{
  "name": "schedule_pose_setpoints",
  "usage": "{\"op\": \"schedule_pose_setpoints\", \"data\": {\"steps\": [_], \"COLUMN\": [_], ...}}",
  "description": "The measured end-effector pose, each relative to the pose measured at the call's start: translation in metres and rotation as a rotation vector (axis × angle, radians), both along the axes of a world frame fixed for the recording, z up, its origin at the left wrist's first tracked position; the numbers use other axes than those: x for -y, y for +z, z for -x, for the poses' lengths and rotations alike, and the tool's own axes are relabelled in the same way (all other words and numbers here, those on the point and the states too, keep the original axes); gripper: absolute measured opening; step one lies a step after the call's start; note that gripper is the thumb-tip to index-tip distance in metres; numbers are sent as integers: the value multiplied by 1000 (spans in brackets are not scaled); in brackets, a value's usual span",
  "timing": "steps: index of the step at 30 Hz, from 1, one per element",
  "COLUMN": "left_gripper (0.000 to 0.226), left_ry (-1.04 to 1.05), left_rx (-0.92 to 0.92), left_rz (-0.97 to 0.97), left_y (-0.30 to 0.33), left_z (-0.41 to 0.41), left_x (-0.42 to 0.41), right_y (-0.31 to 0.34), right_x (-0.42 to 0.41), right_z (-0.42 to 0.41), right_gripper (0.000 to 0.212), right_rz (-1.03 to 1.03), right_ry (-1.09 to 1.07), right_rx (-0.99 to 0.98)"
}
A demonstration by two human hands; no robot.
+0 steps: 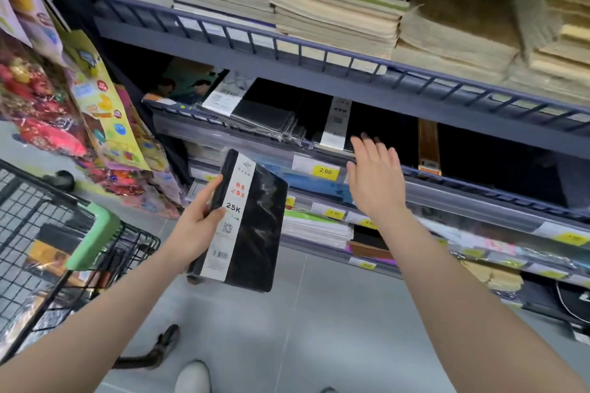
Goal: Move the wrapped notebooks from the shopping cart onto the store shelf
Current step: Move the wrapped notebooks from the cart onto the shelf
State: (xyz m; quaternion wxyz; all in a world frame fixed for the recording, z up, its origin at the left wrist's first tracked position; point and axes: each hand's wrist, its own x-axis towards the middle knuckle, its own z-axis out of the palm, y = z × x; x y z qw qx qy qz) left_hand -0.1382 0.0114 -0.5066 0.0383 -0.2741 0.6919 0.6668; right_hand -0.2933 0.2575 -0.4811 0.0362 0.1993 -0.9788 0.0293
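At the far left the shopping cart (48, 233) is standing with its green handle (95, 238) nearest the shelf. The left hand (194, 226) is gripping a wrapped black notebook (252, 226) by its left edge, thumb across the white band, holding it over the floor below the shelf's front edge. The right hand (373, 179) is hovering with fingers spread wide at the front rail of the store shelf (447, 182), where more wrapped notebooks (265, 115) are lying.

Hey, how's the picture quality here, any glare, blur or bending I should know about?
Head view: glare streaks the plastic wrap on the black notebook held by the left hand; the right hand has motion-blurred fingertips; the shelf rail bows from wide-angle distortion; the shelf recess behind the right hand is deep in shadow.
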Motion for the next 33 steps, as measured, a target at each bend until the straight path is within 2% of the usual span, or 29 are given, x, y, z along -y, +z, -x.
{"op": "schedule_pose_setpoints", "data": {"steps": [9, 18, 25, 27, 31, 33], "left_gripper": [56, 56, 54, 52, 52, 51], "left_ry": [-29, -8, -25, -34, -75, -113], "left_rx": [-20, 12, 54, 53, 50, 27], "left_rz": [19, -5, -97, -132, -179, -182], "left_y": [-17, -14, -18, -17, -10, -2], "left_z": [2, 11, -4, -4, 5, 9], "left_x": [-10, -24, -55, -72, -107, -120], "right_y": [-18, -14, -33, -43, -41, -41], "right_x": [1, -12, -42, -55, -76, -86], "right_z": [16, 8, -66, -93, -132, -143], "right_gripper": [48, 52, 56, 56, 61, 62], "right_rz": [-53, 35, 280, 377, 875, 1049], "right_ry": [-124, -70, 11, -81, -412, -463], "right_rx": [45, 118, 218, 376, 988, 1146]}}
